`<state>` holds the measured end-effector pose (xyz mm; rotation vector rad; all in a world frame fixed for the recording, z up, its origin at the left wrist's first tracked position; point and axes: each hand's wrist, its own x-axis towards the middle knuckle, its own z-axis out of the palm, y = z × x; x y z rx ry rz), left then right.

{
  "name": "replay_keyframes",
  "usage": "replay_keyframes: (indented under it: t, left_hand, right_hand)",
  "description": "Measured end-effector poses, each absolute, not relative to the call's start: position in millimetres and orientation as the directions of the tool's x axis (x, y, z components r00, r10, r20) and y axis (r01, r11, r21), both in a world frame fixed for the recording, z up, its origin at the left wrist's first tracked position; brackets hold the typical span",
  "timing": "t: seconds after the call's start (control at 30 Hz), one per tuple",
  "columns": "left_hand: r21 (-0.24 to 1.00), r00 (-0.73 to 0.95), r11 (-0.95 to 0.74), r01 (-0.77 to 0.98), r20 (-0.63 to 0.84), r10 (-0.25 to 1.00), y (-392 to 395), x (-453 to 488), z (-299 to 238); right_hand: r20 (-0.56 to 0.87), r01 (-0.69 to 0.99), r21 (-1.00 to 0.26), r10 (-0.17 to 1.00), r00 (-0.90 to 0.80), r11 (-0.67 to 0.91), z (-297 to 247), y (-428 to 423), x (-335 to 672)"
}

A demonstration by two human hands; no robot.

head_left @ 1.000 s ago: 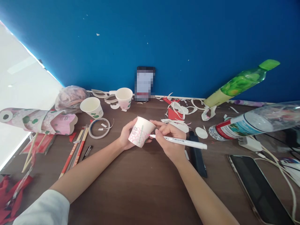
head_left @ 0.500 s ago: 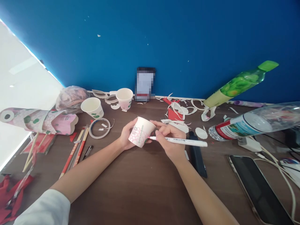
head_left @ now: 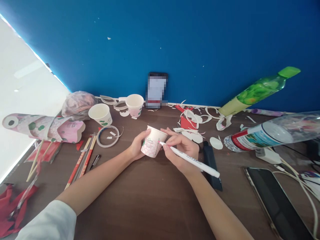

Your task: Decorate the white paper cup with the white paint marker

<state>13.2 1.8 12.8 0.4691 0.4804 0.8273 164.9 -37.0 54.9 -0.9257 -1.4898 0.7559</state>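
A small white paper cup [head_left: 153, 141] with a pink scale pattern drawn on its side is gripped by my left hand [head_left: 137, 146] just above the brown table [head_left: 140, 200]. My right hand [head_left: 182, 151] pinches a white marker [head_left: 192, 161], its pink tip touching the cup's right side near the rim. The cup's mouth faces up and slightly away.
Two more paper cups [head_left: 101, 114] [head_left: 134, 105] stand behind, with a tape ring [head_left: 108, 136], chopsticks [head_left: 83, 158] and paper scraps [head_left: 192, 121]. A phone [head_left: 156, 90] leans on the blue wall. A water bottle [head_left: 270, 133], green bottle [head_left: 260, 90], dark phone [head_left: 277, 200] and cables lie right. A decorated paper tube [head_left: 45, 128] lies left.
The cup has been turned more upright in my left hand, and the marker's rear end has swung down toward me while its tip stays on the cup.
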Motion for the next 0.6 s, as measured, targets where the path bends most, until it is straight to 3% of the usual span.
replay_keyframes:
  t: [0.17, 0.6]
  left_hand:
    - [0.568, 0.609, 0.571, -0.593, -0.149, 0.779, 0.9, 14.8, 15.3]
    - [0.646, 0.511, 0.507, -0.570, -0.205, 0.835, 0.6, 15.7, 11.6]
  right_hand:
    - [0.460, 0.142, -0.875, 0.886, -0.055, 0.463, 52.5, -36.4, 165.1]
    - [0.503, 0.240, -0.826, 0.859, -0.094, 0.510, 51.6, -35.8, 168.5]
